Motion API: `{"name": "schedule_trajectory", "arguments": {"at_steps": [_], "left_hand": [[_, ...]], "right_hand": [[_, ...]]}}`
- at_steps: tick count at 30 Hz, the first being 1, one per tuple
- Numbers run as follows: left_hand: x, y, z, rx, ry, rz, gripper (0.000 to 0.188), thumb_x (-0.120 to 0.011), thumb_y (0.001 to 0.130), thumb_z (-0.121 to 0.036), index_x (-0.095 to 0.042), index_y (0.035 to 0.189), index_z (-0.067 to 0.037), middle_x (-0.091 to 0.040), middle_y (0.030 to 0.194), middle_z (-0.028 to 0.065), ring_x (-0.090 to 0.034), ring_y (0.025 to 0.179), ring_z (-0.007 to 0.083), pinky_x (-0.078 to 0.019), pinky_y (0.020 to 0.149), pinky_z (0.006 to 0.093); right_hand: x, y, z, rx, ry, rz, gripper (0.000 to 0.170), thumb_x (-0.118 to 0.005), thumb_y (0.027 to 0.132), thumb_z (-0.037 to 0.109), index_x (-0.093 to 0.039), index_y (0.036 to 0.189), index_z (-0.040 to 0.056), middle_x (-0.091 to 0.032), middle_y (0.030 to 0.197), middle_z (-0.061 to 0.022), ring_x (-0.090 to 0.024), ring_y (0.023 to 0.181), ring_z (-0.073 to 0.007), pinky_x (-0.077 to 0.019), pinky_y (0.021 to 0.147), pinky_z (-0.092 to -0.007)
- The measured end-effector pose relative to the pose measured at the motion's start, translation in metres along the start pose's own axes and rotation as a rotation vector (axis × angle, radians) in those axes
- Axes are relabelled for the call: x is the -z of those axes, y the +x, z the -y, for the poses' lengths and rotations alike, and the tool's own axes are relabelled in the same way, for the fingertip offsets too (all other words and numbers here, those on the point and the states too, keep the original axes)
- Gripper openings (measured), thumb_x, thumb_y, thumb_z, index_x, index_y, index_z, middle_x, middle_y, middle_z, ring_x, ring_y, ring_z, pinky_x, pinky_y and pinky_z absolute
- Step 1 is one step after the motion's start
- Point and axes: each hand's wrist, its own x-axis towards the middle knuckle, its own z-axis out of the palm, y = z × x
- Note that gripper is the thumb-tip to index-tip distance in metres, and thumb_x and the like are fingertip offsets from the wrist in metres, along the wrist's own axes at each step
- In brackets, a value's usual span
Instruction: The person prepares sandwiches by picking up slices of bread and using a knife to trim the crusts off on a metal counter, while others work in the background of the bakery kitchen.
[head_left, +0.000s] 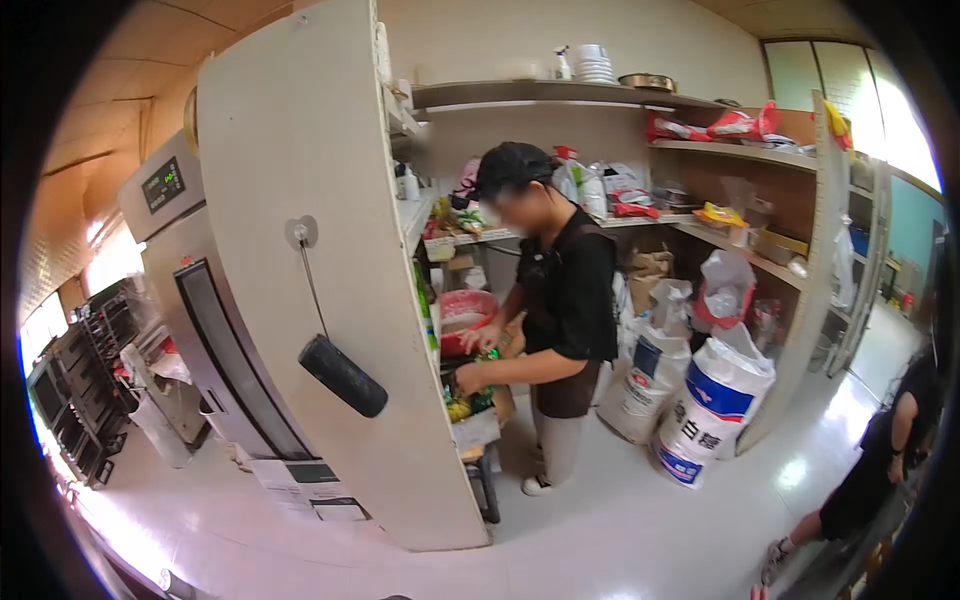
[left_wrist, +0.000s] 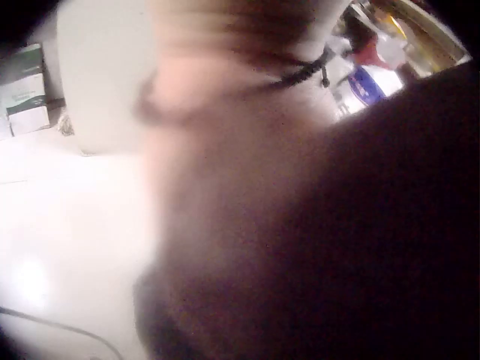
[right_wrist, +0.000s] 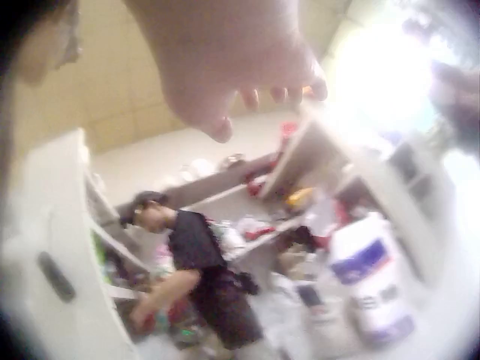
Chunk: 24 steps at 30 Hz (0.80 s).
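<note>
Item, my left hand (left_wrist: pixel 217 217): dark and blurred in the left wrist view, its fingers hidden, so whether it is released, clenched or grasping I cannot tell; a black braided cord (left_wrist: pixel 304 73) circles the wrist at upper centre, the nearest thing to it. Item, my right hand (right_wrist: pixel 236 56): top centre of the right wrist view, released, fingertips loosely bent and apart, nothing visible in its grasp. Room, from the left of the head view: one steel cabinet (head_left: pixel 225 330) with green digits; one white partition (head_left: pixel 290 180), a black cylinder (head_left: pixel 343 376) hanging on it; at centre, one person (head_left: pixel 565 290) in black cap and shirt, both hands among green and yellow packets (head_left: pixel 460 405) beside a red basin (head_left: pixel 468 308); right of centre, a blue-banded white sack (head_left: pixel 712 405) upright on the floor; lower right, a second person (head_left: pixel 890 450) in black, partly cut off.
</note>
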Motion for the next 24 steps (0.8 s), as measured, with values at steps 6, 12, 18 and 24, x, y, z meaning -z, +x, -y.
{"name": "schedule_trajectory", "arguments": {"at_steps": [6,12,18,24], "left_hand": [[0.183,0.067,-0.031,-0.058,0.096,-0.455,0.058,-0.048,0.094,-0.053,-0.050,0.137,-0.012,-0.055,0.132,0.0155,-0.051,0.124,0.0363,-0.0419,0.102,0.0493],[0.365,0.113,-0.066,-0.064,0.288,-0.865,0.058,-0.048,0.094,-0.052,-0.051,0.136,-0.012,-0.055,0.132,0.0158,-0.051,0.124,0.0364,-0.0420,0.102,0.0491],[0.513,0.139,-0.084,-0.096,0.472,-1.156,0.058,-0.048,0.094,-0.052,-0.051,0.135,-0.012,-0.055,0.132,0.0160,-0.051,0.124,0.0365,-0.0421,0.102,0.0490],[0.625,0.148,-0.074,-0.134,0.599,-1.300,0.057,-0.048,0.094,-0.052,-0.052,0.135,-0.012,-0.055,0.132,0.0163,-0.051,0.124,0.0366,-0.0422,0.102,0.0488]], "right_hand": [[-0.105,0.228,0.103,0.411,0.501,-0.111,0.063,-0.059,0.093,0.031,-0.038,0.141,-0.0028,-0.042,0.143,-0.0217,-0.039,0.136,-0.0300,-0.0263,0.114,-0.0444],[-0.151,0.466,0.272,0.708,1.259,-0.099,0.061,-0.058,0.092,0.029,-0.040,0.143,0.0006,-0.044,0.146,-0.0163,-0.040,0.138,-0.0284,-0.0288,0.112,-0.0434],[-0.166,0.621,0.509,0.766,1.597,0.167,0.048,-0.063,0.092,0.028,-0.053,0.132,0.0044,-0.058,0.127,-0.0088,-0.052,0.118,-0.0157,-0.0382,0.101,-0.0296],[-0.203,0.664,0.747,0.743,1.277,0.327,0.086,-0.074,0.074,0.058,-0.051,0.133,0.0008,-0.060,0.123,-0.0170,-0.058,0.109,-0.0252,-0.0493,0.089,-0.0393]]}}
